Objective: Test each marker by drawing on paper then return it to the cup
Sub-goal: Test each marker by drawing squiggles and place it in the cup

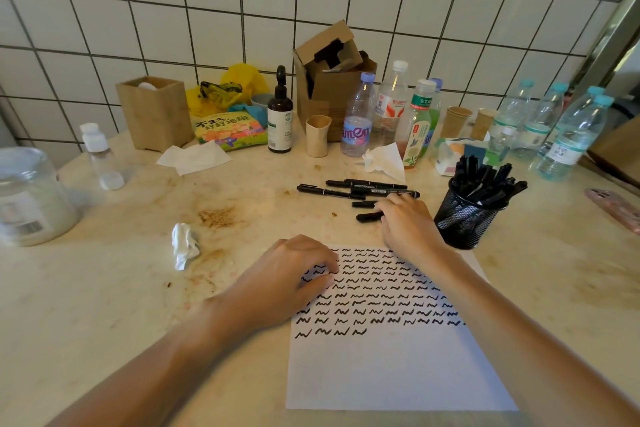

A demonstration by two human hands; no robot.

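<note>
"anten" on a clear bottle's (pixel 357 116) label; Chinese title "不生气 好好地说" on a booklet (pixel 228 130).

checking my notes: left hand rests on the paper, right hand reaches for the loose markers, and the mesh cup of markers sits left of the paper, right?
One detail is wrong. The head view shows the mesh cup to the right of the paper, not the left. The left hand does rest on the paper, and the right hand is on the loose markers.

Left hand (pixel 294 274) fingers curled, resting on scribbled paper (pixel 391 357), right hand (pixel 408 222) at 1 o'clock over loose markers (pixel 349 189), mesh cup (pixel 465 215) of markers just right
</note>
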